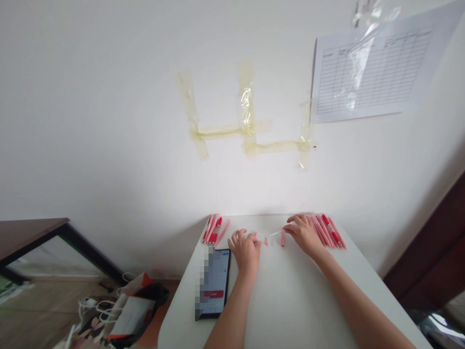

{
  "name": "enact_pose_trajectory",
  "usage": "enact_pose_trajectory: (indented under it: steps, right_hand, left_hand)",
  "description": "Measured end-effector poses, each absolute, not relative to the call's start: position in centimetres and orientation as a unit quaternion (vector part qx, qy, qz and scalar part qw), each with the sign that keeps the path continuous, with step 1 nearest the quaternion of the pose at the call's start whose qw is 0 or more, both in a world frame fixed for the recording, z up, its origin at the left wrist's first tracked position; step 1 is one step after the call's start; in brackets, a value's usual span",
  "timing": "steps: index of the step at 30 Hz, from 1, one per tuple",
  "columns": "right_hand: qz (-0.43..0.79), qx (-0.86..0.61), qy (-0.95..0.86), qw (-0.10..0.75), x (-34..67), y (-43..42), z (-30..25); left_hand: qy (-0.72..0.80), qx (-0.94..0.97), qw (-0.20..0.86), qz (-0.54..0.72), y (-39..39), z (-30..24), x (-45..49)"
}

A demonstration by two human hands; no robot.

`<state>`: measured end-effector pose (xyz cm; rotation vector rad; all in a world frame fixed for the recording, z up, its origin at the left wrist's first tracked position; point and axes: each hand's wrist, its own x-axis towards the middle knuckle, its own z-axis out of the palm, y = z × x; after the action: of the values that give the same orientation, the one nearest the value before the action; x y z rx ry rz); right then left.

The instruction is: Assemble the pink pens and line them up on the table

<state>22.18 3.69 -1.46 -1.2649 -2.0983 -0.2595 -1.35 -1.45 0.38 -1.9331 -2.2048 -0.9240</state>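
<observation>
My right hand (304, 235) pinches a thin whitish pen refill (275, 233), which points left and slightly down over the white table. Between the thumb and fingertips of my left hand (245, 248) is a small pink pen part (255, 236), mostly covered by the fingers. Two loose pieces lie between the hands: a small pink cone-shaped piece (266, 241) and a short red-pink pen part (282, 238). Beside my right hand is a row of pink and red pens (329, 231). A smaller group of pens (211, 230) lies left of my left hand.
A phone (214, 283) lies on the white table (290, 305), left of my left forearm. The wall behind carries yellowish tape (221, 131) and a printed sheet (374, 72). Bags and cables (127, 310) are on the floor at left, near a dark table (32, 237).
</observation>
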Motion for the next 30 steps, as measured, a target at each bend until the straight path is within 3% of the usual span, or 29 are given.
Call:
enact_pose_trajectory:
  steps: [30]
  right_hand:
    - [-0.102, -0.468, -0.812, 0.333, 20.9, 2.7, -0.2]
  left_hand:
    - [-0.751, -0.595, 0.112, -0.264, -1.5, 0.6, -1.6]
